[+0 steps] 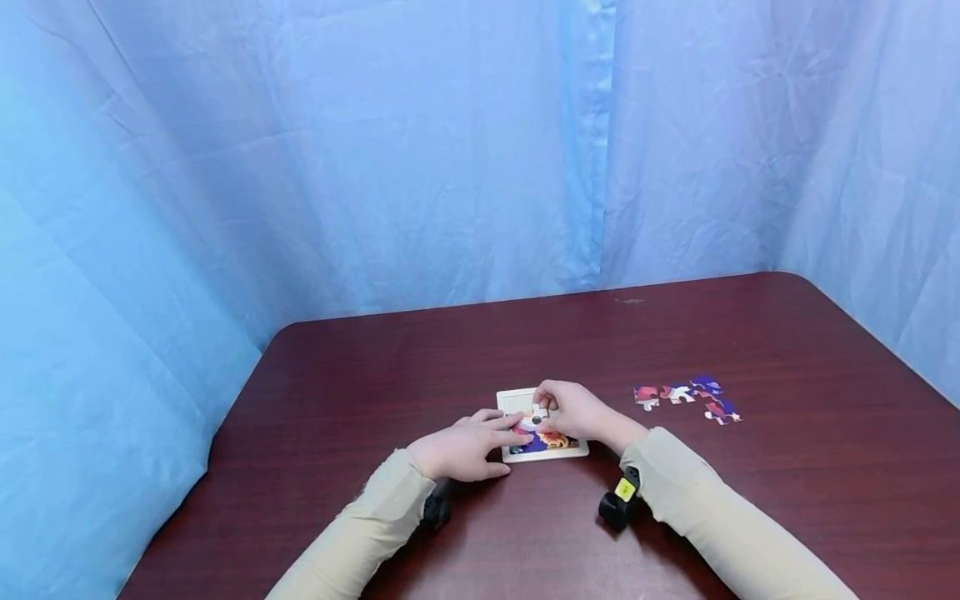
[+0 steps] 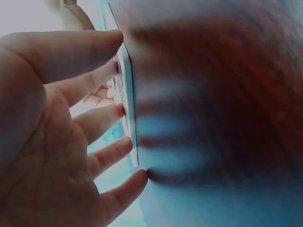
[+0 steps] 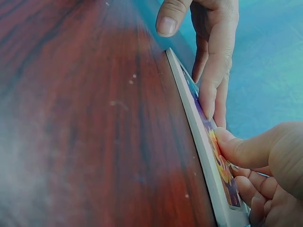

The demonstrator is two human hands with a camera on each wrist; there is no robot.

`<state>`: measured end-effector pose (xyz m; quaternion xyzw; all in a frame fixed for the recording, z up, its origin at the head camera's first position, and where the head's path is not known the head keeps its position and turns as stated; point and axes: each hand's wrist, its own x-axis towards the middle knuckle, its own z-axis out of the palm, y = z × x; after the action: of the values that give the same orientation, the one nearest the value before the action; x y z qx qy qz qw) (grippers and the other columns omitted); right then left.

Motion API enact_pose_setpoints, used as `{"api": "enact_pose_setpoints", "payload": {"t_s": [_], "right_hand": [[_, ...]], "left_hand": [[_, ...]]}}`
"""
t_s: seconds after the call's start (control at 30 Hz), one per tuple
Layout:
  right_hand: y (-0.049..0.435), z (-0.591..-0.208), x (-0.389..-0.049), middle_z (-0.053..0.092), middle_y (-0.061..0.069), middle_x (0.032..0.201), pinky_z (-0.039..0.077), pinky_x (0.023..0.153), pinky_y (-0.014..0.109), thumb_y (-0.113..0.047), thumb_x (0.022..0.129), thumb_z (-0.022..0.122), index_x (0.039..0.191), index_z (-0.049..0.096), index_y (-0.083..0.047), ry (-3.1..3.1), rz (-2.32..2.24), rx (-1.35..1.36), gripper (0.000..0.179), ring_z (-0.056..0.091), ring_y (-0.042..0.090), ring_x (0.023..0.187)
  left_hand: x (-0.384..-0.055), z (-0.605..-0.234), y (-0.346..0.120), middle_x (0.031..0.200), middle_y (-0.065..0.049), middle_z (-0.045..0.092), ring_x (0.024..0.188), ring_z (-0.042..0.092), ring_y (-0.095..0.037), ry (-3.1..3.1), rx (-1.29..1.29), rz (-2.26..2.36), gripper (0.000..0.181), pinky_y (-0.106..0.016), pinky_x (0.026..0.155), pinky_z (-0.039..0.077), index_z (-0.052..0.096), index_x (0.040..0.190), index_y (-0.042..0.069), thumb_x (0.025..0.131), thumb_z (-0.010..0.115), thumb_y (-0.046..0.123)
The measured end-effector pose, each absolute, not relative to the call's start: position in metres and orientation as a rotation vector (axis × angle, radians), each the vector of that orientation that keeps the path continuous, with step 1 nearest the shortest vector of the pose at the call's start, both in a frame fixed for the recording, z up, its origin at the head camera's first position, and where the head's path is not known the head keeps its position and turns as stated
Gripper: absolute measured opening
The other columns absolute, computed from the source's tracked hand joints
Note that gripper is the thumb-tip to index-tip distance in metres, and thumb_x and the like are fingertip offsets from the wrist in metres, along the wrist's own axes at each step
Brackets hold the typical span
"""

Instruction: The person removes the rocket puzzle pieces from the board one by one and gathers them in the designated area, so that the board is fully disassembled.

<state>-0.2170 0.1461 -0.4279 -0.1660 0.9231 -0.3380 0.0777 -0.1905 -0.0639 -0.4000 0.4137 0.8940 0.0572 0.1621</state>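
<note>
From afar, I had the left hand (image 1: 467,446) resting on the puzzle tray (image 1: 517,402), fingers spread, while the right hand (image 1: 576,411) pinched a jigsaw piece (image 1: 537,412) over it. Seating seemed underway; the next move called for aligning, then pressing.

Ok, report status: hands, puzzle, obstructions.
Left hand spread on puzzle tray; right hand apparently pinching puzzle piece. Tray partly filled. Loose pieces right of it, nothing blocking.

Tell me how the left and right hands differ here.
The left hand spreads fairly straight fingers; the right hand curls its fingers, apparently pinching a pale piece. The left hand is over the left side of the puzzle tray; the right hand is over its right side, nearer the loose pieces. Both come from cream sleeves.
</note>
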Motion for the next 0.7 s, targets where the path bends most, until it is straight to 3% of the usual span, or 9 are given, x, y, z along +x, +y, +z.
{"api": "enact_pose_setpoints", "payload": {"t_s": [0.27, 0.7], "right_hand": [[0.147, -0.426, -0.217, 0.054, 0.003, 0.081, 0.043, 0.070, 0.028, -0.005, 0.075, 0.079, 0.095, 0.059, -0.006, 2.732, -1.087, -0.470, 0.029, 0.048, 0.016, 0.075], [0.157, -0.433, -0.219, 0.057, 0.001, 0.082, 0.045, 0.062, 0.025, -0.009, 0.075, 0.079, 0.097, 0.055, -0.010, 2.711, -1.176, -0.646, 0.032, 0.053, 0.011, 0.069]], "left_hand": [[-0.190, -0.399, -0.062, 0.157, 0.004, 0.025, 0.138, 0.029, -0.025, 2.544, 1.161, 0.151, 0.052, -0.049, 0.107, 0.032, 0.045, 0.142, 0.029, 0.092, 0.060, 0.025], [-0.191, -0.399, -0.064, 0.157, 0.005, 0.024, 0.139, 0.028, -0.025, 2.530, 1.152, 0.168, 0.053, -0.049, 0.108, 0.031, 0.044, 0.142, 0.030, 0.092, 0.061, 0.025]]}}
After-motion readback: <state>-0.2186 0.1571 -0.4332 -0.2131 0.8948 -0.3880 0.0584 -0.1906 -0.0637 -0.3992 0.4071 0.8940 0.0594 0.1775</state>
